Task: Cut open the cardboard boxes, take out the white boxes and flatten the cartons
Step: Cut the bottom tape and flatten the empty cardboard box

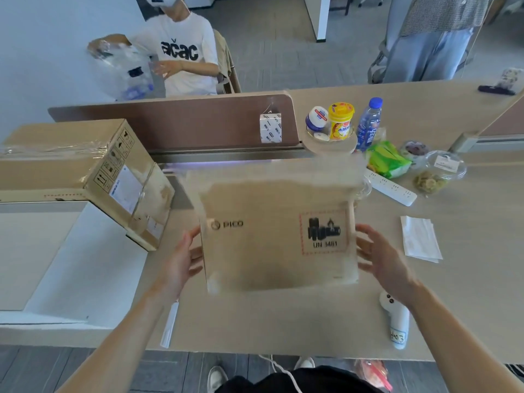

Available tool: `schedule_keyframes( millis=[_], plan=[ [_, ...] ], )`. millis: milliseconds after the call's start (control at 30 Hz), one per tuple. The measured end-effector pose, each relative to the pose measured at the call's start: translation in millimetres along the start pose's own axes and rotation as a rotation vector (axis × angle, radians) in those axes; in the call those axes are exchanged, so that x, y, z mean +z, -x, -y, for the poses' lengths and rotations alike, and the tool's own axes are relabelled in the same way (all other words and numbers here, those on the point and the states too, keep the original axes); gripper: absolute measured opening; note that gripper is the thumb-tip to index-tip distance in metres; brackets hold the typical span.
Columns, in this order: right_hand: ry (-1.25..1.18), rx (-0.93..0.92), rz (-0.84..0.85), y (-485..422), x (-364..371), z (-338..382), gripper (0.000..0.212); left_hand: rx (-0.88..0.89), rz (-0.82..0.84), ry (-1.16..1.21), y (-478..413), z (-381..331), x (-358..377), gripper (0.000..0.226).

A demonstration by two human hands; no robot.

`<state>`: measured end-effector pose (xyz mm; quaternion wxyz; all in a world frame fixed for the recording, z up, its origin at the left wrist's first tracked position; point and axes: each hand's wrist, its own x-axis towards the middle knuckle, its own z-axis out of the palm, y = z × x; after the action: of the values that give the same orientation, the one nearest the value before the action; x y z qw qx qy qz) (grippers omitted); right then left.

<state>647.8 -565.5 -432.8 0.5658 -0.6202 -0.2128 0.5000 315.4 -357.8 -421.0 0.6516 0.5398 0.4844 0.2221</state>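
Note:
A brown cardboard carton (272,236) with a PICO logo and a battery warning label sits blurred at the middle of the wooden desk (283,321). My left hand (181,259) is at its left side and my right hand (382,259) at its right side, both with fingers straight and spread. Whether the palms touch the carton I cannot tell. A second, taped cardboard carton (85,171) lies at the left, partly over a flat white box (56,265).
A white controller (397,321) lies by my right forearm, and a white utility knife (170,324) under my left forearm. Folded paper (421,239), a power strip (391,188), snacks and bottles (368,123) crowd the right back. A seated person (181,52) is behind the divider (184,120).

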Motion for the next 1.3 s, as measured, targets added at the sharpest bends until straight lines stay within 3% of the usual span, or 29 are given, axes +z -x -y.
schedule_keyframes(
  millis=[67, 100, 200, 333, 500, 600, 700, 767, 833, 933, 1033, 1167, 1300],
  plan=[
    [-0.045, -0.065, -0.004, 2, 3, 9, 0.031, 0.082, 0.083, 0.027, 8, -7, -1, 0.086],
    [-0.072, -0.096, 0.0, 3, 4, 13, 0.029, 0.139, 0.103, 0.035, 12, -10, -2, 0.092],
    [-0.104, -0.172, 0.082, 11, 5, 31, 0.058, 0.248, 0.086, 0.117, 18, -13, -3, 0.099],
    [0.048, -0.281, 0.215, 24, 10, 55, 0.064, 0.365, 0.067, 0.108, 24, -23, 0, 0.067],
    [0.222, -0.306, -0.003, 25, 19, 71, 0.042, 0.445, 0.035, -0.114, 25, -51, 1, 0.054],
    [0.307, -0.326, -0.164, 15, 25, 81, 0.027, 0.428, -0.066, -0.208, 25, -66, 3, 0.037],
    [0.428, -0.311, -0.288, 0, 29, 83, 0.051, 0.4, -0.19, -0.352, 20, -76, 4, 0.033],
    [0.46, -0.26, -0.281, -4, 33, 83, 0.054, 0.335, -0.247, -0.426, 14, -83, 7, 0.027],
    [0.416, -0.192, -0.217, -7, 37, 78, 0.043, 0.278, -0.261, -0.468, 2, -81, 9, 0.025],
    [0.271, -0.107, -0.14, -11, 45, 60, 0.035, 0.161, -0.236, -0.455, -15, -64, 7, 0.049],
    [0.233, -0.072, -0.14, -20, 50, 49, 0.041, 0.09, -0.224, -0.473, -28, -53, 7, 0.074],
    [0.315, -0.034, -0.161, -35, 54, 32, 0.032, 0.014, -0.215, -0.53, -41, -47, 13, 0.067],
    [0.375, -0.094, -0.22, -44, 56, 13, 0.029, 0.103, -0.261, -0.504, -47, -31, 15, 0.063]
  ],
)
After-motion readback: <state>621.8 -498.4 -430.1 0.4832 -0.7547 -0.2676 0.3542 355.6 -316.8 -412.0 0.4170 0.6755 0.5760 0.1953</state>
